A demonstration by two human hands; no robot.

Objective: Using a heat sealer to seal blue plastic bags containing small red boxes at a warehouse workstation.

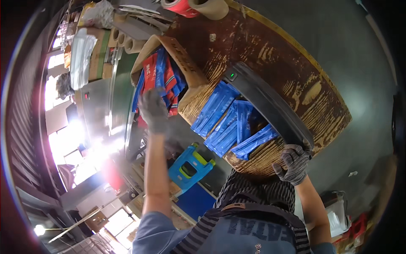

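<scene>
- Left hand (153, 110): blurred at the carton's opening; finger state cannot be told.
- Red and blue packets (150, 70): in carton (190, 70), just ahead of left fingers; judged best gripped singly, clear of the rim.
- Right hand (292, 165): thumb apart, fingertips against black bar's (270, 101) near end; light steadying seems advisable.
- Blue packets (224, 135): loose, left of right fingers.
- Tabletop (325, 110): near edge beside right fingers; moving room ahead, right of bar.
</scene>
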